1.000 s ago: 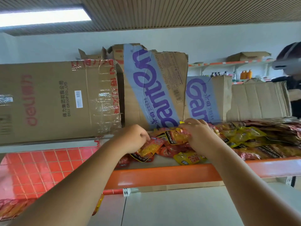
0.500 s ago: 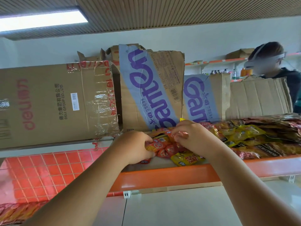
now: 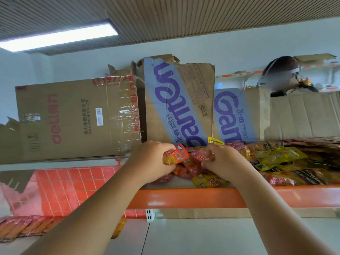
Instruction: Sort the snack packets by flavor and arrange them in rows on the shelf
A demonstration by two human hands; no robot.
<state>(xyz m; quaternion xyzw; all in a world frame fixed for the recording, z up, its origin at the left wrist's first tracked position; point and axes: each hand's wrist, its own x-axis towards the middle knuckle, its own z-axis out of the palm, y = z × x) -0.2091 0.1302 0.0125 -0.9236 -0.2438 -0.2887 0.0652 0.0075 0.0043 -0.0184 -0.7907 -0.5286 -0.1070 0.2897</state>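
On the orange-edged shelf [image 3: 193, 197] lies a loose pile of red packets [image 3: 189, 171] and yellow packets [image 3: 209, 182]. My left hand [image 3: 150, 161] grips one orange-red packet [image 3: 175, 156], lifted a little above the pile's left end. My right hand [image 3: 222, 161] is over the pile's middle, its fingers curled and pinching a red packet [image 3: 201, 157]. To the right, several yellow packets [image 3: 276, 156] and dark brown packets [image 3: 312, 176] lie spread along the shelf.
Flattened cardboard boxes [image 3: 77, 116] stand at the back of the shelf. A red tiled panel [image 3: 60, 188] fills the lower left, with more packets [image 3: 24, 229] below it. A person wearing a headset [image 3: 281, 76] stands at the far right behind the cardboard.
My left hand has lifted an orange-red packet up off the pile. My right hand has shifted slightly down into the red packets. The person at the right has moved further left.
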